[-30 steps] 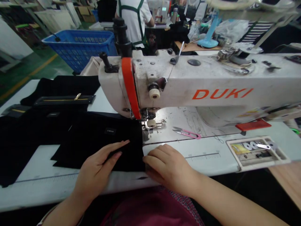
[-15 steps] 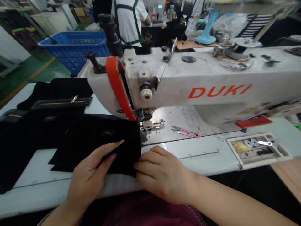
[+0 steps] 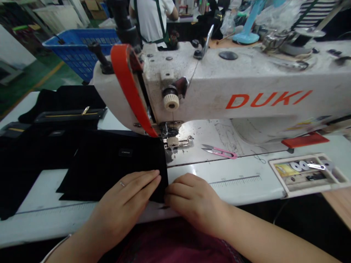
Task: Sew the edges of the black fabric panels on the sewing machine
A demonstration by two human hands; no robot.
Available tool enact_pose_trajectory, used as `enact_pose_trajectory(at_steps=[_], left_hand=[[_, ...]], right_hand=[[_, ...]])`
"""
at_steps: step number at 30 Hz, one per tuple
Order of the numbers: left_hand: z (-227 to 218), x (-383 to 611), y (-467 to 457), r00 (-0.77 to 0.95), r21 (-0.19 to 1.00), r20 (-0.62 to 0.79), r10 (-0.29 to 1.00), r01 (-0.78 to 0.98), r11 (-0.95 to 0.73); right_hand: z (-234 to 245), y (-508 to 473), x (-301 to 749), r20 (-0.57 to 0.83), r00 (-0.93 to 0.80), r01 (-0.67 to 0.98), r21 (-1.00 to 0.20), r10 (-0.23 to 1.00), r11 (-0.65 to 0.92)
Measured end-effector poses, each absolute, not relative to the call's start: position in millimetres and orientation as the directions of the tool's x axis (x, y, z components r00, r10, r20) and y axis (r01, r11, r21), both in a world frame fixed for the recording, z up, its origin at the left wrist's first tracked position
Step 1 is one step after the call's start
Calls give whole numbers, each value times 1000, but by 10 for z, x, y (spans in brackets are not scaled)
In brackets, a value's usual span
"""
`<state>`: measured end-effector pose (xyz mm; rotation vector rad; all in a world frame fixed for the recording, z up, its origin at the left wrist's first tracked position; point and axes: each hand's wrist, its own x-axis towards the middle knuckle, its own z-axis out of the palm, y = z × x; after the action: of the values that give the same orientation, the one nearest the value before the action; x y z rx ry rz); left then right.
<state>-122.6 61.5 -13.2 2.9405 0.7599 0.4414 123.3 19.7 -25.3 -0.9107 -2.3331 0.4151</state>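
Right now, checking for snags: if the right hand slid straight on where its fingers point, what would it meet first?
The black cloth: the right hand's fingertips seem already at its edge. The left hand lies beyond, on the cloth, though depth is unclear.

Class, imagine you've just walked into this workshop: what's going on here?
A person sits at a white DUKI sewing machine, with both hands on a black fabric piece. The left hand lies flat on it, and the right hand is at its lower right corner. The fabric's edge sits beside the presser foot; pink-handled thread snips lie nearby.
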Motion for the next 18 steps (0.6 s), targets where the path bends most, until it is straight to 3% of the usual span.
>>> enact_pose_trajectory(at_steps=[8, 18], left_hand=[[-258, -1095, 505, 849, 150, 274, 452, 426, -892], [-334, -1230, 424, 853, 318, 251, 457, 373, -872]], right_hand=[[-336, 127, 1237, 444, -570, 528, -447, 692, 722], [-324, -8, 1301, 446, -548, 510, -492, 707, 706]])
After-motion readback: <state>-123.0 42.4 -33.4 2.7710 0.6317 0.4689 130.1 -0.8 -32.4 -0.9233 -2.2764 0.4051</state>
